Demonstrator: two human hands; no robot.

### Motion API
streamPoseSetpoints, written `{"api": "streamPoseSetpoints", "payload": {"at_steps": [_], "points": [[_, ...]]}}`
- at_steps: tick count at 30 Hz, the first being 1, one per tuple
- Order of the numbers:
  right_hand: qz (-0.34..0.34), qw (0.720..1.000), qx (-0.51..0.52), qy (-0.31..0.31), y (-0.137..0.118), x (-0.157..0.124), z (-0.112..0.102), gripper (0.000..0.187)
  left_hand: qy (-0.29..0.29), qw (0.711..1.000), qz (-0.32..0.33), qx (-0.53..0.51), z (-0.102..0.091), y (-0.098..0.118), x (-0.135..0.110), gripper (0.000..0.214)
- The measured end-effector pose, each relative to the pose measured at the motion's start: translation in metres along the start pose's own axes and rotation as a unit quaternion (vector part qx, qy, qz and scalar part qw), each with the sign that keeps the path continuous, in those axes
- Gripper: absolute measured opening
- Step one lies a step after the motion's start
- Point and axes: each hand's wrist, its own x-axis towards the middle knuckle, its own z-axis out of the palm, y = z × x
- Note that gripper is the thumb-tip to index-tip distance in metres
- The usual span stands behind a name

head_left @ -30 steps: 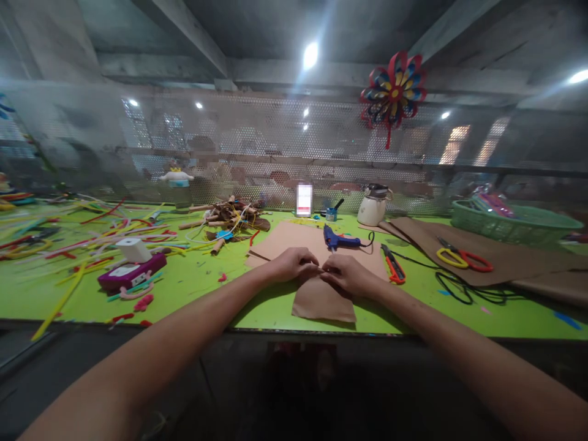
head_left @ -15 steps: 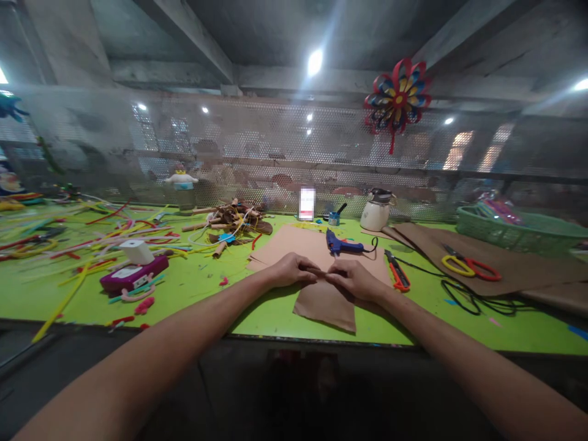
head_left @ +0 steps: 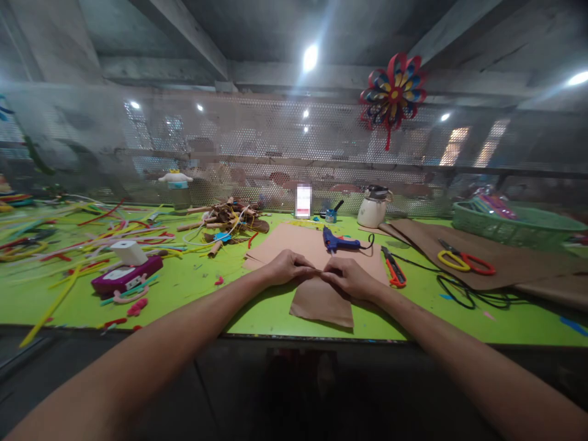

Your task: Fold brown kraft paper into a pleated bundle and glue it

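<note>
Paper (head_left: pixel 321 304), a brown piece, lies in front of you near the edge of the green table (head_left: pixel 257 318). Your left hand (head_left: pixel 289 267) and right hand (head_left: pixel 349 277) meet at its far edge, each pinching it between thumb and fingers. That edge looks narrowly rolled or folded (your fingers hide most of it); the near part lies unrolled, so I'd judge the work barely begun. Just beyond your right hand rests a blue glue gun (head_left: pixel 344 241) on larger brown sheets (head_left: pixel 282 240), its nozzle near your knuckles and the likeliest thing in your way. A utility knife (head_left: pixel 394 268) lies to the right, scissors (head_left: pixel 478 263) farther off, and a bundle of brown rolls (head_left: pixel 234 215) well to the left.
</note>
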Motion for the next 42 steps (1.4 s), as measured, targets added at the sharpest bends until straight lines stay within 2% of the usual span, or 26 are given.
{"api": "streamPoseSetpoints", "payload": {"at_steps": [7, 18, 26, 30, 33, 36, 42], "points": [[-0.01, 1.0, -0.016, 0.002, 0.001, -0.001, 0.002, 0.019, -0.001, 1.0, 0.0, 0.007, 0.001, 0.001, 0.0, 0.039], [-0.044, 0.988, -0.148, 0.014, -0.008, 0.0, 0.006, 0.028, 0.02, 1.0, -0.001, 0.022, 0.003, 0.002, -0.001, 0.035], [-0.004, 0.998, -0.054, 0.022, -0.006, 0.005, 0.009, 0.031, 0.006, 0.989, 0.066, 0.133, 0.001, -0.001, 0.001, 0.033], [-0.008, 0.995, -0.094, 0.018, -0.007, 0.006, 0.013, 0.027, 0.018, 0.97, 0.141, 0.198, 0.003, -0.005, 0.005, 0.031], [-0.019, 0.988, -0.15, 0.017, -0.011, 0.005, 0.013, 0.024, 0.019, 0.961, 0.139, 0.24, 0.004, -0.007, 0.007, 0.031], [-0.046, 0.979, -0.199, 0.0, -0.014, 0.003, 0.009, 0.023, 0.016, 0.956, 0.132, 0.262, 0.006, -0.006, 0.007, 0.029], [-0.077, 0.965, -0.241, -0.072, -0.006, -0.003, -0.003, 0.018, 0.019, 0.939, 0.169, 0.3, 0.007, 0.0, 0.002, 0.02]]}}
